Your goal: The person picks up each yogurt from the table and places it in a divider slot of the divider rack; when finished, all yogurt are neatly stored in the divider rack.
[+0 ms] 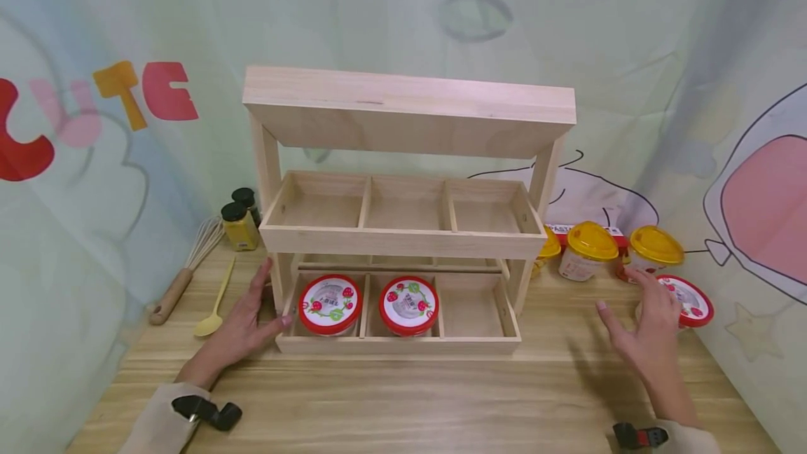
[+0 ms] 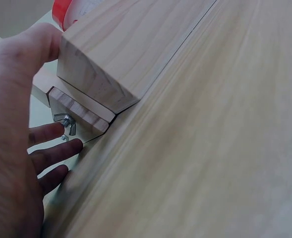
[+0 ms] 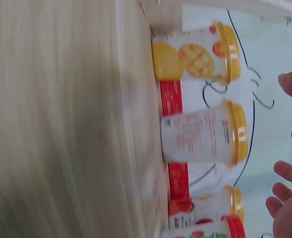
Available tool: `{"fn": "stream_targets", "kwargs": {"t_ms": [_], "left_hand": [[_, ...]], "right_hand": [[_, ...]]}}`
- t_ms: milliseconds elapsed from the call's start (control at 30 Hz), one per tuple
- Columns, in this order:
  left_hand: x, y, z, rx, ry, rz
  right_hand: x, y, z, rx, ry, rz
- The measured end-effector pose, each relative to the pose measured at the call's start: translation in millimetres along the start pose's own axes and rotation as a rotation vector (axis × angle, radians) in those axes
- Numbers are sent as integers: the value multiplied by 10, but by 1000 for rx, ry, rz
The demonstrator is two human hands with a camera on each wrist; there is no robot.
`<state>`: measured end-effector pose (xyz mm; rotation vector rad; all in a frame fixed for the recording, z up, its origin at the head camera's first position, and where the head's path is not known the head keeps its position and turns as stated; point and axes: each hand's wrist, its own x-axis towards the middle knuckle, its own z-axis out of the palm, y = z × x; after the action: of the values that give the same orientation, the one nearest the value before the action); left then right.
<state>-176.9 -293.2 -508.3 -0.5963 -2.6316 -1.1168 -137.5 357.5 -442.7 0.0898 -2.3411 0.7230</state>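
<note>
A three-tier wooden rack (image 1: 403,240) stands on the table. Its bottom tray holds two red-lidded strawberry cups, one in the left compartment (image 1: 330,304) and one in the middle (image 1: 408,305); the right compartment is bare. My left hand (image 1: 261,300) lies flat beside the rack's left front corner (image 2: 111,59), fingers (image 2: 56,148) straight along its side near a wing nut (image 2: 66,121). My right hand (image 1: 643,314) hovers with spread fingers (image 3: 289,198) over the near side of a third red-lidded cup (image 1: 690,300) at the right. I cannot tell whether it touches the cup.
Yellow-lidded cups (image 1: 591,249) (image 1: 654,247) (image 3: 205,134) stand behind the right hand, by a red box (image 3: 174,99). Left of the rack are two spice jars (image 1: 239,225), a whisk (image 1: 185,272) and a yellow spoon (image 1: 214,303). Cloth walls close in both sides.
</note>
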Motion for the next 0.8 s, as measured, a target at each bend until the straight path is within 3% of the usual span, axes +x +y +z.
{"fn": "stream_targets", "kwargs": {"t_ms": [200, 567, 800], "left_hand": [[-7, 4, 0, -2, 8, 12], [-10, 6, -2, -8, 8, 13], [-1, 2, 3, -21, 19, 31]], "right_hand": [[14, 173, -107, -52, 49, 57], [-31, 463, -200, -14, 145, 123], [-40, 568, -243, -65, 154, 201]]}}
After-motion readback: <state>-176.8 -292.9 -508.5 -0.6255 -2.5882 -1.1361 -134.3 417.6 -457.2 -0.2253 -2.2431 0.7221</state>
